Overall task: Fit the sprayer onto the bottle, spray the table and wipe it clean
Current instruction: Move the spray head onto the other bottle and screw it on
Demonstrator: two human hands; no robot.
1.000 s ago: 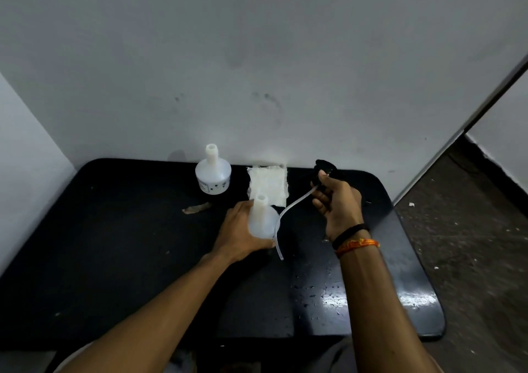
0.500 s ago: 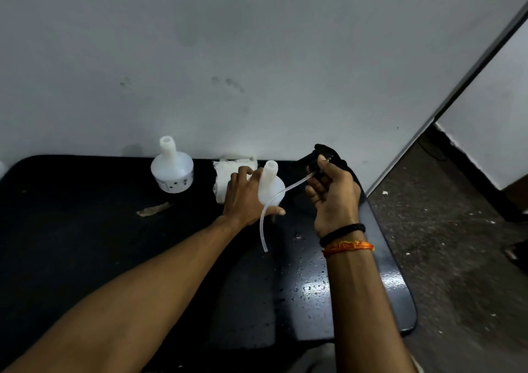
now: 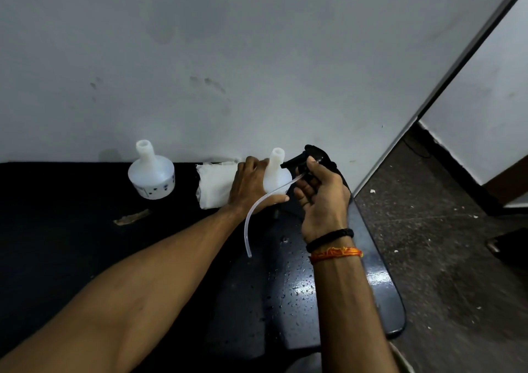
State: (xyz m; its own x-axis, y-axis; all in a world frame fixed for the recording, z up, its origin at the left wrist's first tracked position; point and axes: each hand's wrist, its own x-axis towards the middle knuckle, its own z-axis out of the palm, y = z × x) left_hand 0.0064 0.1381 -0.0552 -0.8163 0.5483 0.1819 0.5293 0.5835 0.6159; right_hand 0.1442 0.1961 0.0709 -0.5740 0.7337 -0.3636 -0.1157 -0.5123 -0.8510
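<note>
My left hand (image 3: 248, 185) grips a white plastic bottle (image 3: 275, 172) with an open neck, standing upright on the black table (image 3: 71, 244) near its far right. My right hand (image 3: 321, 194) holds the black sprayer head (image 3: 307, 158) just right of the bottle's neck. A clear dip tube (image 3: 258, 209) curves down and left from the sprayer and hangs free outside the bottle. A folded white cloth (image 3: 214, 184) lies behind my left hand against the wall.
A second white bottle (image 3: 151, 174) with dark dots stands further left by the wall. A small brown scrap (image 3: 131, 217) lies on the table in front of it. Water droplets speckle the tabletop near its right edge (image 3: 383, 281). Grey floor lies to the right.
My left hand has carried the bottle away from me toward the wall, and my right hand has brought the sprayer close beside the bottle's neck. The camera has swung to the right.
</note>
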